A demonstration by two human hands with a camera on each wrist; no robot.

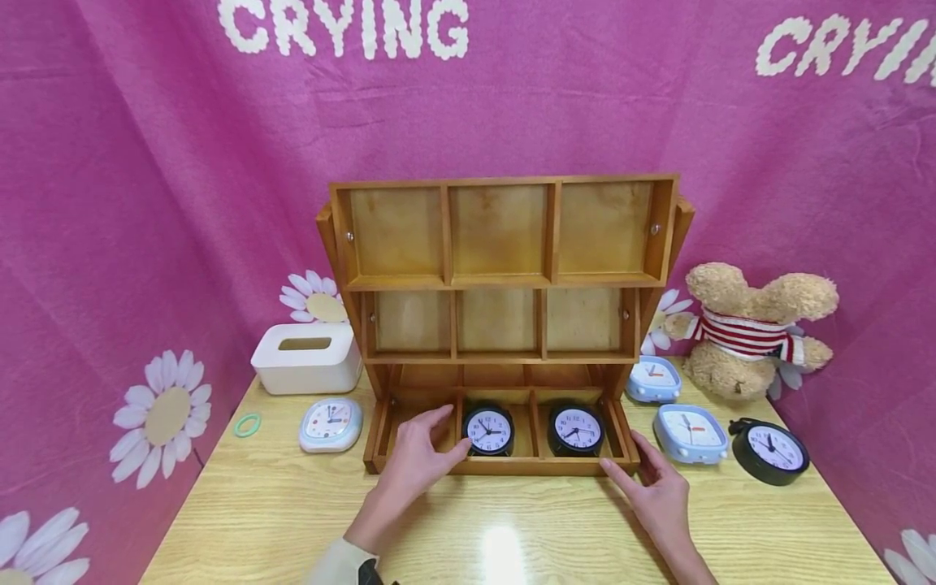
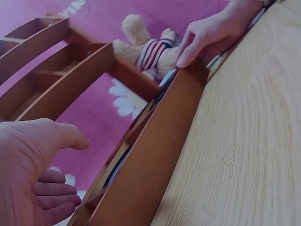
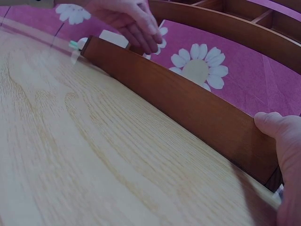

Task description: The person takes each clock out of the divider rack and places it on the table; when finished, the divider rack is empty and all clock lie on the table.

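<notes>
A three-tier wooden display shelf (image 1: 504, 465) stands on the table, each tier split into three compartments. In its bottom tier, one round black alarm clock (image 1: 489, 431) sits in the middle compartment and another black alarm clock (image 1: 576, 431) in the right one. My left hand (image 1: 418, 455) hovers over the bottom left compartment, thumb spread from the fingers, holding nothing; its palm shows in the left wrist view. With my right hand (image 1: 656, 491) I grip the bottom tier's front right corner. The thumb (image 3: 269, 123) rests on the front board's top edge, and the fingers lie along the side, partly hidden.
Left of the shelf are a white tissue box (image 1: 307, 370), a pale blue-and-white clock (image 1: 331, 424) and a green ring (image 1: 247, 425). On the right stand two blue clocks (image 1: 691, 435), (image 1: 653, 379), a black alarm clock (image 1: 771, 452) and a plush toy (image 1: 746, 337). A pink curtain (image 1: 512, 106) hangs behind.
</notes>
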